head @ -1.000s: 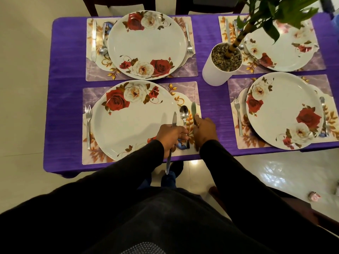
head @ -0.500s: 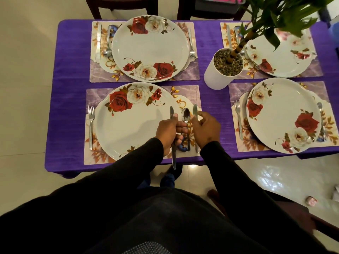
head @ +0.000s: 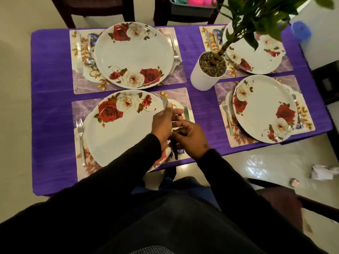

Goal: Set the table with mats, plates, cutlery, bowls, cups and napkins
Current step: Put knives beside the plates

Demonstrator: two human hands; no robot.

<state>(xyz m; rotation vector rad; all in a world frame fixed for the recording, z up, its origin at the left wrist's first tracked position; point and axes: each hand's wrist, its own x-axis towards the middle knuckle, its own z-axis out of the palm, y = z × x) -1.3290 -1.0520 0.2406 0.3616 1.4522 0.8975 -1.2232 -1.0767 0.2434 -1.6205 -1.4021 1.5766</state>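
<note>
On the near-left mat (head: 82, 109) lies a rose-patterned plate (head: 119, 136) with a fork (head: 80, 136) to its left. My left hand (head: 162, 125) hovers over the plate's right rim and grips a knife (head: 165, 103), blade pointing away from me. My right hand (head: 191, 138) sits just right of it, touching it, with the fingers curled on a second knife (head: 186, 113) whose blade sticks out past the knuckles. The hands hide the spoon that lay between the two knives.
Three more mats on the purple tablecloth (head: 51, 107) carry plates with cutlery: far left (head: 134, 54), near right (head: 264, 109), far right (head: 256, 57). A white pot (head: 207, 74) with a leafy plant stands mid-table. Dark chairs (head: 95, 10) ring the table. Crumpled paper (head: 322, 171) lies on the floor.
My left hand has lifted its knife up and away from me, over the plate's rim. My right hand has closed in against the left, and the spoon is now hidden.
</note>
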